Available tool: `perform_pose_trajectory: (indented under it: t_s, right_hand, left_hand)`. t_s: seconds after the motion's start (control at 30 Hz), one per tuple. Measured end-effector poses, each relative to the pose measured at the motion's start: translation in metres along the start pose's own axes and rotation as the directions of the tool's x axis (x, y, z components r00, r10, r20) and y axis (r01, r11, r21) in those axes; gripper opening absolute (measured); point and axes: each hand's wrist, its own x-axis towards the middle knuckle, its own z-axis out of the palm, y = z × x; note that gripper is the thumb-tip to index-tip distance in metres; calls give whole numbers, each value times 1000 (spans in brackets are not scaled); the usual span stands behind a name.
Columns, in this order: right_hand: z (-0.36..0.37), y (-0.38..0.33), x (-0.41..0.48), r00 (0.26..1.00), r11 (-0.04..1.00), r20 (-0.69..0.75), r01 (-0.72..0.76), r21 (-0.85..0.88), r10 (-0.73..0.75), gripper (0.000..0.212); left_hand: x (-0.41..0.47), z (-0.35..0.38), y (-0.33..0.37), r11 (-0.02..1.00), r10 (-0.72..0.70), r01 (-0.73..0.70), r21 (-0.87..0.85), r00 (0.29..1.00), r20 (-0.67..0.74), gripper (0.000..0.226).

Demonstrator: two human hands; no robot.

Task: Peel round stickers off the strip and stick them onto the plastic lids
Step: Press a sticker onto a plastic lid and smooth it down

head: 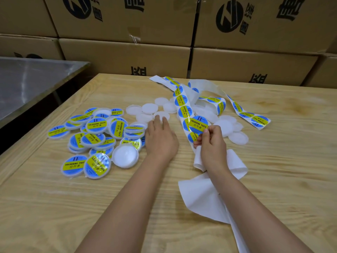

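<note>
Okay, I'm seeing the right hand (211,143) pinching a peeled sticker (198,124) clear of the strip (184,105); the left hand (160,137), fingers relaxed, is lying by a bare lid (161,115), likely readying it.

Light pine-wood table (76,207) filled the foreground; a grey metal table (31,84) stood beside it at left; stacked brown cardboard boxes (155,57) with black printed logos walled the back; even indoor light.

Single head-worn view, close over the counter (94,207)
It looks forward and down from the person's head, wide-angled; stacked cardboard boxes (125,55) close the far edge at 12 o'clock.
</note>
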Motion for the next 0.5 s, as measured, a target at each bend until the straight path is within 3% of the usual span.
perform_pose_trajectory:
  t_s: [0.1, 0.27, 0.37, 0.5]
  right_hand:
    - [0, -2, 0, 1000, 1000, 9, -18, 17, 18, 13]
    - [0, -3, -1, 1000, 1000, 8, -19, 21, 19, 14]
    - [0, -3, -1, 1000, 1000, 8, -18, 22, 18, 14]
    - [0, -3, 0, 1000, 999, 6, -19, 30, 19, 14]
  left_hand:
    - [1, 2, -3, 999, 41, -42, 8, 998, 36, 55]
    - [-1, -2, 0, 997, 59, -57, 47, 997, -52, 42]
    - [-4, -5, -1, 999, 40, -41, -11, 995, -89, 28]
    - [-5, -7, -3, 991, 17, -25, -135, 998, -59, 33]
